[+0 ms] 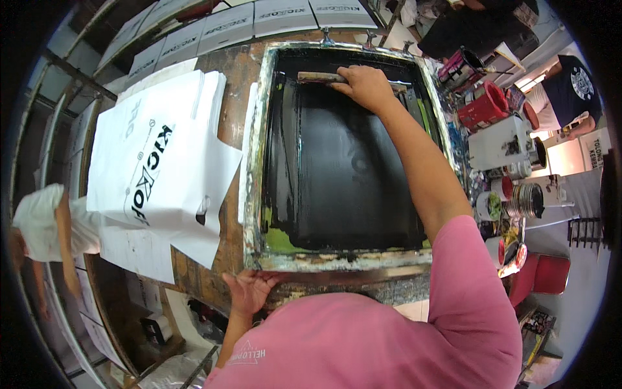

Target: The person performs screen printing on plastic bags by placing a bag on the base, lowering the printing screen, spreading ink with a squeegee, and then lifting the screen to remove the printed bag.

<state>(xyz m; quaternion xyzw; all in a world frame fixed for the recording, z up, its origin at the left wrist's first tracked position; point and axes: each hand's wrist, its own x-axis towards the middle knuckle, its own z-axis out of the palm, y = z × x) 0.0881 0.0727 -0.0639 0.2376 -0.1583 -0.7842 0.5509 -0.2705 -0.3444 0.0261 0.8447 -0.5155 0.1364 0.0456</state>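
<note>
A screen-printing frame lies on the worktable in front of me, its mesh coated with black ink. At the far end of the mesh, my right hand is closed over the wooden handle of a squeegee, which lies crosswise. My left hand is at the near left corner of the frame, palm partly up, thumb spread away, fingertips at the frame's lower edge. Left of the frame is a stack of white plastic bags with black print, one showing a cut-out handle hole.
Racks of printed white sheets stand beyond the table and at left. Metal clamps sit on the frame's far edge. Ink tins and a red bucket crowd the right side. One person in white is at left, others at upper right.
</note>
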